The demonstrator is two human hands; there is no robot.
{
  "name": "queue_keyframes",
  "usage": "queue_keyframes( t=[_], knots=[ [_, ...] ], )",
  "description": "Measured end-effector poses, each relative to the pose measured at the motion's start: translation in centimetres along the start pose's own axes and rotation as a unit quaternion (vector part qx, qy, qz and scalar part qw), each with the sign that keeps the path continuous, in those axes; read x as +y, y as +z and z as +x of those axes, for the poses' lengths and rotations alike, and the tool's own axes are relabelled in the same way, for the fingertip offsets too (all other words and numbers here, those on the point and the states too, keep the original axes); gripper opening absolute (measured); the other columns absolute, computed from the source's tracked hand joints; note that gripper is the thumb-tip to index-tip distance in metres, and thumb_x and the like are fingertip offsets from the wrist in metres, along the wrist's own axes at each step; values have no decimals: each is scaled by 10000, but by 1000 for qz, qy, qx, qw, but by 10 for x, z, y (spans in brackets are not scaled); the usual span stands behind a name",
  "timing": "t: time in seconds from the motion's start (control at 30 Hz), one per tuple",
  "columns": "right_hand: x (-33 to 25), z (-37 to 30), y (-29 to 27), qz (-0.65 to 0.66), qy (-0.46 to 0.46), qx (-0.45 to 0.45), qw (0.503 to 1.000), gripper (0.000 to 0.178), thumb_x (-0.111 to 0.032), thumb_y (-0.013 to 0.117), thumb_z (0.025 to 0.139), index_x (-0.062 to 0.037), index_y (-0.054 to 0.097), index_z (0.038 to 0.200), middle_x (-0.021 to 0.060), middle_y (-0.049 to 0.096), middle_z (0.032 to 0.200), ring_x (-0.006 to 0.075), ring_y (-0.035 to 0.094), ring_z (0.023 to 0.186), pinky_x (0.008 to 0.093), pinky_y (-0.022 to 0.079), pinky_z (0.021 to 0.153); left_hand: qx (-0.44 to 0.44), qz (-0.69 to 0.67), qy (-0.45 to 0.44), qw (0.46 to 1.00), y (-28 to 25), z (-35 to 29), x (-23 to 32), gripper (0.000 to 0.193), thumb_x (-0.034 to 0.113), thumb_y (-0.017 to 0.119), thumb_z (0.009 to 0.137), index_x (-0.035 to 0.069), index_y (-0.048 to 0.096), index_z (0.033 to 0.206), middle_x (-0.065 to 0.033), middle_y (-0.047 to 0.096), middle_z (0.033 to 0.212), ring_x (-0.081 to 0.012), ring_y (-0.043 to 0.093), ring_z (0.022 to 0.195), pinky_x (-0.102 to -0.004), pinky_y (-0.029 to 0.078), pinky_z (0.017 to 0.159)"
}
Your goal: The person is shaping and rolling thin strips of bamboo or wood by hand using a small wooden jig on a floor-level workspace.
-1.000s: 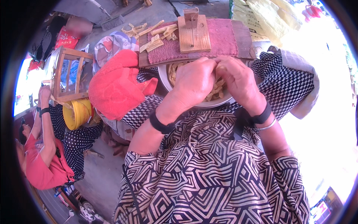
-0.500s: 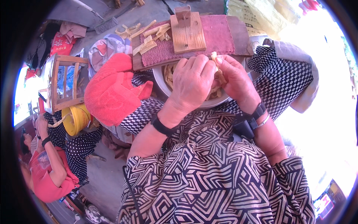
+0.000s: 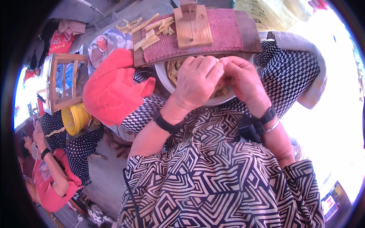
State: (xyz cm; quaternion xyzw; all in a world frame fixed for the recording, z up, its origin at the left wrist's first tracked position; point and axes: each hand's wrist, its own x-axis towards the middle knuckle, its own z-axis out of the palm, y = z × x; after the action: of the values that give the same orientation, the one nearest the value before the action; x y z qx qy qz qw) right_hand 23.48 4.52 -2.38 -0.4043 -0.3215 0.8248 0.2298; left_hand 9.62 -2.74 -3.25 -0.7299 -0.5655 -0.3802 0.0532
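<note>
1. Head camera, looking down at a seated person's lap. A round metal bowl [image 3: 164,78] sits there, and every place below is told from this bowl.
2. The left hand [image 3: 197,81] and the right hand [image 3: 243,81] meet over the bowl's middle, knuckles up, covering most of its opening.
3. Both sets of fingers are curled tight, tips pressed together on a small pale piece [image 3: 218,59] at the bowl's far side. Its shape is hard to make out, because the fingertips hide nearly all of it.
4. Inside the bowl, pale tan strips [image 3: 173,68] show only in the open left part; the rest lies under the hands.
5. Just beyond the bowl's far rim lies a wooden board [image 3: 249,32] covered by a reddish mat [image 3: 224,26]. A small wooden block [image 3: 194,26] stands on the mat, its top cut off by the frame's upper edge. Loose wood strips [image 3: 152,34] lie at the board's left end.
6. Left of the bowl, touching its side, a red cloth [image 3: 110,91] is bunched up. Little open room remains around the hands.
7. Further left stand a wooden frame [image 3: 57,83] and a yellow spool [image 3: 76,118].
8. Far to the lower left, another person in a red top [image 3: 49,182] is partly cut off by the dark rim.
9. The area right of the bowl is washed out by sunlight.
</note>
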Motion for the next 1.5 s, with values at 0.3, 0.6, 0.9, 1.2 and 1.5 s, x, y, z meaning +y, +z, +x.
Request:
queue_keyframes(
  t=[0.3, 0.6, 0.9, 1.2, 1.5],
  knots=[
    [1, -1, -11, -174, -120, 41, 977, 83, -34, 593, 861, -1, 622, 931, 8, 628, 803, 52, 558, 689, 190, 460, 618, -11, -64, -59, 996, 11, -2, 14, 195, -8, 630, 654, 29, 574, 838, -91, 582, 875, -276, 574, 801, -379, 457, 703],
    [-3, -13, -6, -324, -189, -40, 926, 204, -44, 660, 825, 33, 612, 1007, 34, 653, 890, 68, 575, 796, 216, 485, 712, -62, -296, -265, 916, 2, -6, 8, 87, 5, 601, 814, -8, 558, 888, -51, 533, 771, -147, 543, 725, -265, 447, 651],
    [4, -2, -12, -311, -200, -78, 926, 282, 59, 594, 817, 2, 574, 1093, 35, 648, 921, 98, 595, 848, 216, 488, 751, -124, -208, -363, 900, 2, -4, 15, 212, 16, 531, 825, -22, 549, 1032, -143, 637, 900, -185, 627, 804, -299, 493, 708],
    [10, 4, -16, 110, -12, -164, 980, 305, -65, 542, 914, -45, 502, 1215, 32, 624, 1019, 92, 595, 846, 244, 482, 744, 11, -33, -257, 966, -2, -3, 19, 165, 5, 568, 806, 14, 547, 969, -121, 589, 838, -282, 598, 745, -346, 472, 669],
    [2, -6, -14, -113, -102, -94, 984, 347, 19, 539, 868, 21, 484, 1211, 50, 634, 937, 86, 586, 823, 213, 489, 742, 17, -487, -383, 785, -9, -13, 19, 101, 39, 549, 901, 0, 591, 984, 3, 602, 901, -46, 520, 806, -208, 445, 728]
  ],
)
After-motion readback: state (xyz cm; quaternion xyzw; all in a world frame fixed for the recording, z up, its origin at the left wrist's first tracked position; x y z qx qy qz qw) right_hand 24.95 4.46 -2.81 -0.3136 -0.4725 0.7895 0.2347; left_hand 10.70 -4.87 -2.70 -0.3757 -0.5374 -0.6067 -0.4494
